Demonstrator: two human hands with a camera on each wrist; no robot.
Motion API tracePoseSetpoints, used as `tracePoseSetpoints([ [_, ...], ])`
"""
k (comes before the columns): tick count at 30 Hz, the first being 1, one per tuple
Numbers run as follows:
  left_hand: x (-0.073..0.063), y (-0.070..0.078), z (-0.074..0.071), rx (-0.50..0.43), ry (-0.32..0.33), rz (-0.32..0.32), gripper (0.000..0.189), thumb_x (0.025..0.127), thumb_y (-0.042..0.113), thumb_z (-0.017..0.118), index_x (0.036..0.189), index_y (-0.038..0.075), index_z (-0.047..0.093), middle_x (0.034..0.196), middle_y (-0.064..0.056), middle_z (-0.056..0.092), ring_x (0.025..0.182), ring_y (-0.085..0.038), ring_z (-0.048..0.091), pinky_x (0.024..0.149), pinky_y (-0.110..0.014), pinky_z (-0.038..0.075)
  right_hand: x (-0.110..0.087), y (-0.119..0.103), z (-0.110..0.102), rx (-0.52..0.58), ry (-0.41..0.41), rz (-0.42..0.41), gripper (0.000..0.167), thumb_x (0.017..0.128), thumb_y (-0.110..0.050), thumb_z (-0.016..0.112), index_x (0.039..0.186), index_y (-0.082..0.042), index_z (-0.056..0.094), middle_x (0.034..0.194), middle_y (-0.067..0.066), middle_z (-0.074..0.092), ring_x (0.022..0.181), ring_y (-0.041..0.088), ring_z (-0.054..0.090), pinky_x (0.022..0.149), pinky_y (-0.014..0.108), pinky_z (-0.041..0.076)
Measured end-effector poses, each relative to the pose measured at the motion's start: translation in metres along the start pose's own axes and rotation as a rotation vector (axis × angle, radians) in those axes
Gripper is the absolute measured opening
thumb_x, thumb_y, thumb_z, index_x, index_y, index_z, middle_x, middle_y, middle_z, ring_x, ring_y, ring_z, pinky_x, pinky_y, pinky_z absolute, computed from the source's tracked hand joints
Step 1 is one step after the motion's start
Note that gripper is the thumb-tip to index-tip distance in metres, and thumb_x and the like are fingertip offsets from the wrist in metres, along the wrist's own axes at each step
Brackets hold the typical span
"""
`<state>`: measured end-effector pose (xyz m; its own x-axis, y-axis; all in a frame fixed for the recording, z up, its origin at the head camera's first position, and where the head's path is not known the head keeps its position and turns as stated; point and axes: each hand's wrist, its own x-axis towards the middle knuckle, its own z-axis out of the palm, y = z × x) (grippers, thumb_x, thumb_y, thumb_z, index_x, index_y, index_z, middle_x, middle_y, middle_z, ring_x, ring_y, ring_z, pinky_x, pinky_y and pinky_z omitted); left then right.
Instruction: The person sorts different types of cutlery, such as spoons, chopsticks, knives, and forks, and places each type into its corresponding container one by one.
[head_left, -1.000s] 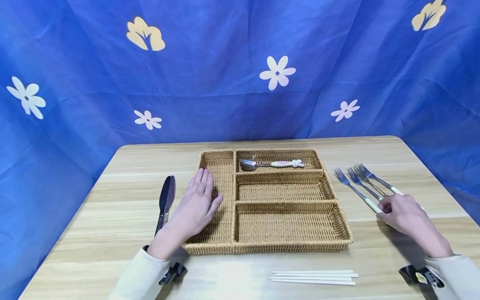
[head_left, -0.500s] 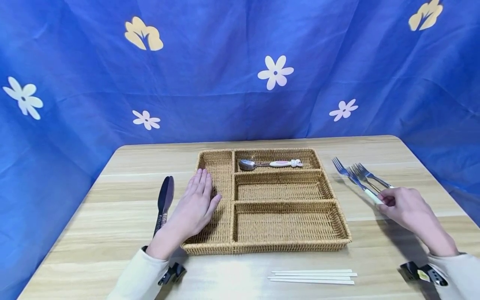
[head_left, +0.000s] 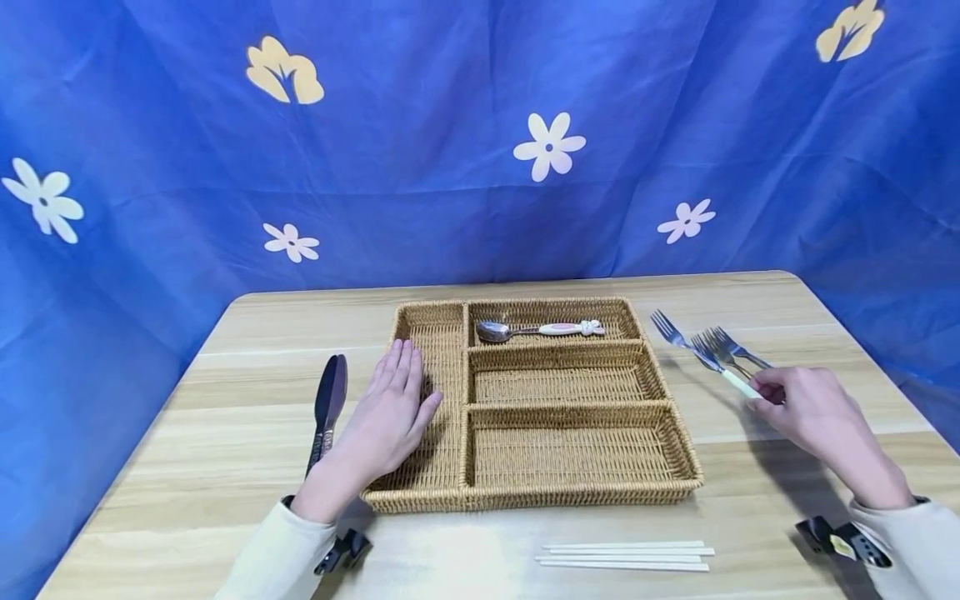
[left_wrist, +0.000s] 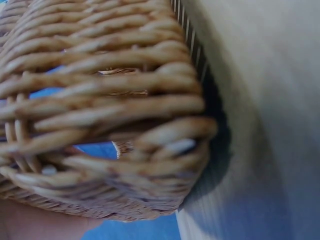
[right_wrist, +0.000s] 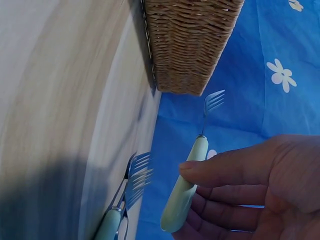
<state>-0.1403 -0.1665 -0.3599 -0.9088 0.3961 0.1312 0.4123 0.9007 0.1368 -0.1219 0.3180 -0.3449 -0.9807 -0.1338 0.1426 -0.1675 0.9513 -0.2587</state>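
A: Where is the fork (head_left: 738,383)?
B: Out past the right wall of the wicker tray (head_left: 570,496), near it but apart, held clear of the table (head_left: 750,575). Its metal tines point toward the tray's far side.
A: And the right hand (head_left: 813,412)?
B: It holds the fork by the pale green handle, thumb on one side and curled fingers on the other.
A: What lies closest to it?
B: A group of other forks (right_wrist: 132,187) on the table, also right of the tray, heads bunched together. At least two can be made out; the right hand partly hides them in the head view.
A: Does the left hand (head_left: 390,408) hold anything?
B: No, it lies over the tray's left wall, fingers straight and side by side, thumb apart over the long left compartment. Where its fingertips touch, one cannot tell.
A: What is in the tray?
B: A spoon (head_left: 558,329) with a white and pink handle, lying in the far compartment of the three on the right, its bowl to the left.
A: And around it?
B: Two dark knives (head_left: 328,404) to its left, overlapping; white chopsticks (head_left: 630,552) side by side before its near wall; beyond its far wall, a blue cloth (head_left: 450,221) printed with flowers.
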Motion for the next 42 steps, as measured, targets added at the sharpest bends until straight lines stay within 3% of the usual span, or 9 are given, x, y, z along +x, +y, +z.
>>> tracePoseSetpoints([
  [10,-0.001,-0.001,0.001,0.027,0.021,0.018,0.065,0.105,0.032,0.034,0.143,-0.018,0.022,0.152,-0.034,0.017,0.144,-0.043,0.011,0.118,-0.051,0.012,0.001,-0.015,-0.007,-0.013,0.007,0.008,0.023,0.077,-0.007,0.072,0.097,0.002,0.069,0.071,0.008,0.061,0.061,0.024,0.051,0.043,0.034,0.037],
  [15,-0.001,-0.001,0.002,0.030,0.018,0.018,0.064,0.105,0.032,0.033,0.144,-0.018,0.022,0.153,-0.033,0.016,0.144,-0.043,0.011,0.119,-0.050,0.011,0.001,-0.028,-0.011,-0.033,0.063,-0.062,0.024,0.075,-0.007,0.075,0.097,0.002,0.070,0.072,0.012,0.064,0.058,0.024,0.054,0.042,0.038,0.042],
  [31,-0.001,-0.002,0.002,0.025,0.023,0.018,0.064,0.105,0.032,0.034,0.144,-0.018,0.022,0.153,-0.033,0.016,0.144,-0.043,0.010,0.119,-0.051,0.012,0.012,-0.049,-0.013,-0.056,0.112,-0.170,0.024,0.074,-0.004,0.075,0.097,0.002,0.070,0.070,0.008,0.063,0.052,0.016,0.047,0.041,0.033,0.040],
  [42,-0.001,-0.001,0.000,0.026,0.011,0.024,0.061,0.105,0.028,0.035,0.144,-0.018,0.022,0.153,-0.032,0.011,0.144,-0.044,0.009,0.118,-0.052,0.012,0.017,-0.066,-0.013,-0.056,0.117,-0.166,0.017,0.074,-0.005,0.075,0.091,-0.005,0.070,0.069,0.002,0.060,0.055,0.017,0.049,0.040,0.036,0.039],
])
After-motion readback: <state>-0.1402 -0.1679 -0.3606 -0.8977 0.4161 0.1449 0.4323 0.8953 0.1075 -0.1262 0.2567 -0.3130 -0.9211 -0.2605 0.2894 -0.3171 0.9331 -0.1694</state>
